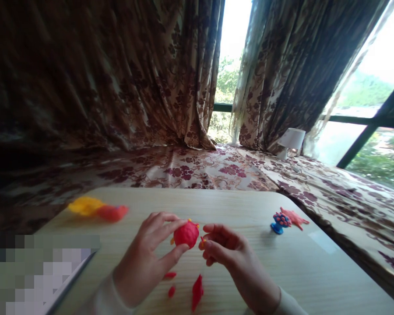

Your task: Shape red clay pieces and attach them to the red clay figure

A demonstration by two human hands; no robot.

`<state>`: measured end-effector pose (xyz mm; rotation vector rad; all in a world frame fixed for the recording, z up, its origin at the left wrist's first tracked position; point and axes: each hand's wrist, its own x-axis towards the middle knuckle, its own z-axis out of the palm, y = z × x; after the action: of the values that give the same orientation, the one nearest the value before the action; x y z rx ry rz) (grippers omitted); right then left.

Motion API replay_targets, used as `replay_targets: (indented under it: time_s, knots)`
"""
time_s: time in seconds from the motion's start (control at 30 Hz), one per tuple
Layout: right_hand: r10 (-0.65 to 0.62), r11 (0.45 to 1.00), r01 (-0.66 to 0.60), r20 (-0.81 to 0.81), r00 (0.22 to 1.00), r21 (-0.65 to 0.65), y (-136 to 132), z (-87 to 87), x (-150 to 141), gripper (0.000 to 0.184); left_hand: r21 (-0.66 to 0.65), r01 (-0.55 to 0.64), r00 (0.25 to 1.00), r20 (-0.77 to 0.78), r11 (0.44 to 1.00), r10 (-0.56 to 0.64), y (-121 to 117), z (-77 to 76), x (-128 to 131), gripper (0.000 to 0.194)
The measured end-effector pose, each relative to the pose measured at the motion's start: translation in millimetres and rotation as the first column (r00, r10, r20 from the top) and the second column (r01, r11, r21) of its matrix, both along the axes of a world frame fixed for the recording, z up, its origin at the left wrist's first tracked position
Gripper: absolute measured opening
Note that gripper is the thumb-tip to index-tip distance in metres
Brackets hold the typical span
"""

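Observation:
My left hand (147, 258) pinches a red clay ball (186, 234) between thumb and fingers, just above the pale wooden table (236, 205). The ball carries small yellow and orange bits. My right hand (230, 258) sits right beside the ball with its fingertips pinched on a tiny orange clay piece (202, 240). Three red clay scraps (197, 292) lie on the table below my hands.
A yellow and an orange clay lump (98, 209) lie at the table's far left. A blue clay figure with pink dots (279, 222) and a pink clay shape (293, 217) stand at the right. A small white lamp (290, 142) sits on the floral-covered ledge by the curtains.

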<state>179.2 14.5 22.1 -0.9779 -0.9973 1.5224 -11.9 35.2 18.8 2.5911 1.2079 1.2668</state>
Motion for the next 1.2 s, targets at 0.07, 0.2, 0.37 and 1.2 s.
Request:
replay_targets:
  time_s: [0.07, 0.2, 0.37, 1.2]
  knots:
    - [-0.002, 1.0, 0.002, -0.003, 1.0, -0.005, 0, 1.2, 0, 0.04, 0.001, 0.013, 1.0, -0.001, 1.0, -0.013, -2, 2.4, 1, 0.031]
    - [0.026, 0.999, -0.025, 0.02, 0.999, -0.02, -1, 4.8, 0, 0.035, -0.002, 0.026, 1.0, 0.002, 1.0, -0.026, -6, 5.4, 1, 0.034]
    - [0.055, 0.998, -0.054, 0.039, 0.998, -0.027, -2, 8.8, 1, 0.032, 0.001, 0.028, 1.0, -0.004, 1.0, -0.028, -8, 7.5, 2, 0.036]
    - [0.096, 0.994, -0.096, 0.005, 0.995, -0.06, -6, 9.7, 2, 0.027, 0.05, 0.081, 0.996, -0.028, 0.995, -0.079, -11, 9.0, 5, 0.035]
